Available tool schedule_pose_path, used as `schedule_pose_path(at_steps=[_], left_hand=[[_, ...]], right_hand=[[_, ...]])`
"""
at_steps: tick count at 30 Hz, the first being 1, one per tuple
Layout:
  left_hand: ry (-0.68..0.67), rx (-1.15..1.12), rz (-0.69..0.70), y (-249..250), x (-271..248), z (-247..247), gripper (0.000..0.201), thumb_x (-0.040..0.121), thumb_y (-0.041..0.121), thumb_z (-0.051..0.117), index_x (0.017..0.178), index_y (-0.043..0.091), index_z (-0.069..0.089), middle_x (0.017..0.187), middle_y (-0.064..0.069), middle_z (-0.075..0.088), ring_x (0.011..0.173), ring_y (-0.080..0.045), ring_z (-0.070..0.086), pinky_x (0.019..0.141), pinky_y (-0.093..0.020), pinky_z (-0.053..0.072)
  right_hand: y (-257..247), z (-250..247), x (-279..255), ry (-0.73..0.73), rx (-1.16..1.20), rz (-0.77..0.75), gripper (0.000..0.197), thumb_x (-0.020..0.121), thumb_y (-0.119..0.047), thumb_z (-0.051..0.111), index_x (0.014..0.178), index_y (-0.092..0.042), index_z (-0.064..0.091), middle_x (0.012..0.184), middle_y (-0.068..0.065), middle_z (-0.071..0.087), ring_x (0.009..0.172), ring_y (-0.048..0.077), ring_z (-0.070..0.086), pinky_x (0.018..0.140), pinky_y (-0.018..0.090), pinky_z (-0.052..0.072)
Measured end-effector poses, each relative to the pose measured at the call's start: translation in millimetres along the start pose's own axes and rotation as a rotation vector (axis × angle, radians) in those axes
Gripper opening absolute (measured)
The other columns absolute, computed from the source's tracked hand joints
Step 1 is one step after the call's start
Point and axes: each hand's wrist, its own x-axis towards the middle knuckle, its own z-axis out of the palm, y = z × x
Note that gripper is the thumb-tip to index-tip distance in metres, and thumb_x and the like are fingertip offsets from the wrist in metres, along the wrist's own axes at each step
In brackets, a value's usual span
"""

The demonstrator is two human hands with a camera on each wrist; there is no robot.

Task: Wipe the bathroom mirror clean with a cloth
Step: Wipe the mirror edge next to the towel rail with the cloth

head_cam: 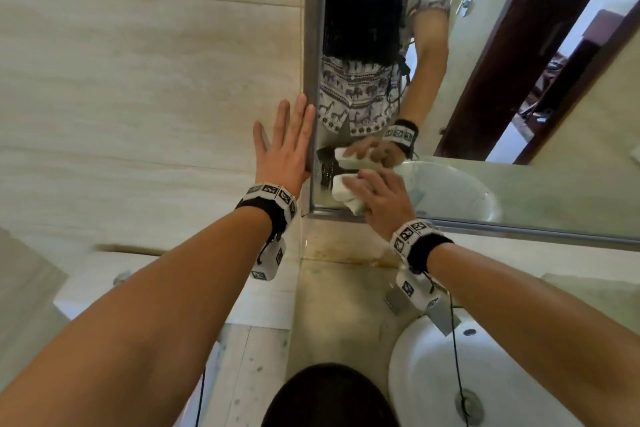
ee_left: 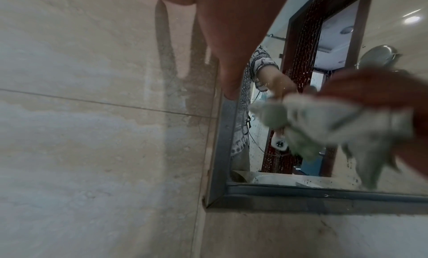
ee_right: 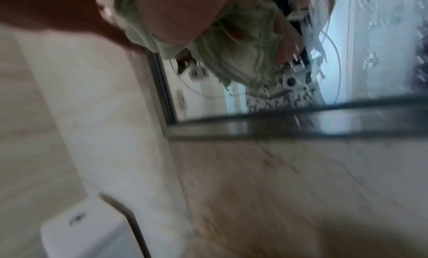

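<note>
The mirror (head_cam: 485, 87) hangs in a grey metal frame (head_cam: 311, 45) over the counter; its glass is speckled with spots near the lower left corner. My right hand (head_cam: 382, 199) grips a bunched pale green cloth (head_cam: 344, 192) and presses it on the glass just above the bottom frame. The left wrist view shows the cloth (ee_left: 324, 119) crumpled under the right hand (ee_left: 382, 90), with folds hanging down. My left hand (head_cam: 287, 146) lies flat on the wall tile, fingers straight, its edge along the mirror's left frame (ee_left: 222, 152). The right wrist view is blurred; the cloth (ee_right: 243, 48) shows under my fingers.
A white sink basin (head_cam: 485, 374) with a drain (head_cam: 469, 404) sits below right. A stained stone counter (head_cam: 339, 305) runs under the mirror. A white toilet cistern (head_cam: 104, 288) stands at lower left. Beige tiled wall (head_cam: 138, 80) fills the left.
</note>
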Motion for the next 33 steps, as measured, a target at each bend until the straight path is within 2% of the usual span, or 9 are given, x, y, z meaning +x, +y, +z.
schedule_pose_path(at_steps=[7,10,14,17,19,22,24,28,33], left_hand=[[-0.037,0.009,-0.008,-5.3,-4.6,3.5,0.139,0.072,0.050,0.080,0.149,0.018,-0.031,0.160,-0.002,-0.029,0.151,-0.028,-0.016,0.117,-0.065,0.013],[-0.045,0.012,0.003,-6.9,-1.4,5.6,0.135,0.074,0.050,0.078,0.149,0.019,-0.031,0.160,-0.002,-0.030,0.151,-0.028,-0.017,0.117,-0.064,0.010],[0.004,0.033,0.020,-8.9,2.0,10.5,0.135,0.074,0.047,0.079,0.149,0.019,-0.030,0.163,-0.002,-0.022,0.152,-0.028,-0.013,0.117,-0.064,0.010],[0.085,0.034,0.022,-10.2,4.3,21.4,0.136,0.073,0.032,0.083,0.150,0.020,-0.029,0.163,-0.001,-0.024,0.152,-0.027,-0.008,0.116,-0.064,0.013],[0.134,0.028,0.023,-12.7,6.8,27.6,0.139,0.069,0.022,0.086,0.152,0.019,-0.025,0.162,0.000,-0.024,0.152,-0.026,-0.006,0.115,-0.066,0.016],[0.089,0.053,0.059,-15.7,6.7,27.3,0.135,0.071,0.038,0.083,0.153,0.018,-0.022,0.165,-0.003,-0.012,0.153,-0.028,-0.004,0.114,-0.066,0.014],[0.046,0.041,0.067,-14.8,5.3,21.9,0.134,0.069,0.047,0.081,0.153,0.016,-0.018,0.166,-0.006,-0.007,0.153,-0.029,-0.005,0.114,-0.067,0.013],[0.056,0.035,0.037,-12.7,0.1,16.4,0.131,0.070,0.045,0.082,0.155,0.015,-0.013,0.166,-0.005,-0.007,0.153,-0.028,-0.005,0.114,-0.067,0.014],[0.011,0.038,0.043,-14.9,-10.2,9.9,0.131,0.071,0.044,0.083,0.156,0.014,-0.013,0.165,-0.006,-0.012,0.152,-0.029,-0.009,0.116,-0.065,0.014]], right_hand=[[8.5,-68.4,90.2,0.493,-0.045,0.266,0.045,0.087,-0.018,0.057,0.132,-0.017,0.058,0.124,0.013,0.057,0.107,0.029,0.042,0.091,0.040,0.041],[9.8,-51.6,100.4,0.536,-0.063,0.309,0.048,0.086,-0.020,0.064,0.134,-0.019,0.055,0.125,0.009,0.054,0.106,0.028,0.040,0.089,0.042,0.044],[2.4,-12.8,86.4,0.428,-0.081,0.186,0.048,0.086,-0.028,0.063,0.133,-0.027,0.050,0.126,-0.001,0.044,0.103,0.027,0.040,0.088,0.042,0.042],[-10.7,32.2,46.7,0.145,-0.076,0.005,0.066,0.074,-0.023,0.077,0.132,-0.031,0.046,0.128,-0.003,0.043,0.103,0.028,0.042,0.086,0.045,0.045],[-21.5,60.0,20.4,-0.013,0.001,0.022,0.079,0.067,-0.024,0.080,0.135,-0.032,0.041,0.132,-0.003,0.041,0.106,0.031,0.043,0.085,0.048,0.048],[-29.3,75.3,11.0,-0.053,0.026,0.099,0.080,0.069,-0.025,0.074,0.139,-0.032,0.037,0.136,-0.002,0.038,0.108,0.033,0.044,0.087,0.050,0.049],[-26.8,78.2,6.7,-0.095,-0.015,0.038,0.078,0.069,-0.021,0.071,0.139,-0.030,0.038,0.135,-0.002,0.040,0.108,0.030,0.041,0.086,0.049,0.049],[-33.0,83.4,-18.5,-0.230,-0.054,-0.050,0.073,0.068,-0.015,0.078,0.136,-0.025,0.051,0.128,-0.002,0.055,0.107,0.028,0.044,0.088,0.047,0.049],[-37.1,55.1,-5.3,-0.150,0.013,-0.001,0.061,0.065,-0.019,0.078,0.124,-0.019,0.062,0.121,0.005,0.061,0.105,0.030,0.045,0.090,0.048,0.047]])
